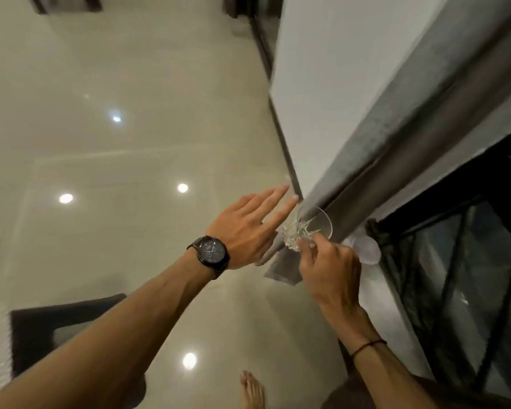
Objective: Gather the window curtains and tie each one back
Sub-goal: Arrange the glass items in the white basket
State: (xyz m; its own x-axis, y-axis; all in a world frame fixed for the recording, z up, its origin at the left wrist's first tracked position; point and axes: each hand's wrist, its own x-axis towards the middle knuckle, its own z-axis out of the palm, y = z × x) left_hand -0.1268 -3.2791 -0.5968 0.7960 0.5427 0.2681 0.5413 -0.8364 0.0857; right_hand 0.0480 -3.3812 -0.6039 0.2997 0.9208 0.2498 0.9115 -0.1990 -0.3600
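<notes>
Warm dim light, floor [130,143] glare, blur.

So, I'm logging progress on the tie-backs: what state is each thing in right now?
grey curtain: gathered into a narrow bundle.
clear tieback: appears looped round the bundle's lower part; fastened or not, cannot tell.
right hand: pinches the tieback.
left hand: open, fingers straight, at the bundle's edge.
wristwatch: strapped on the left wrist.
</notes>
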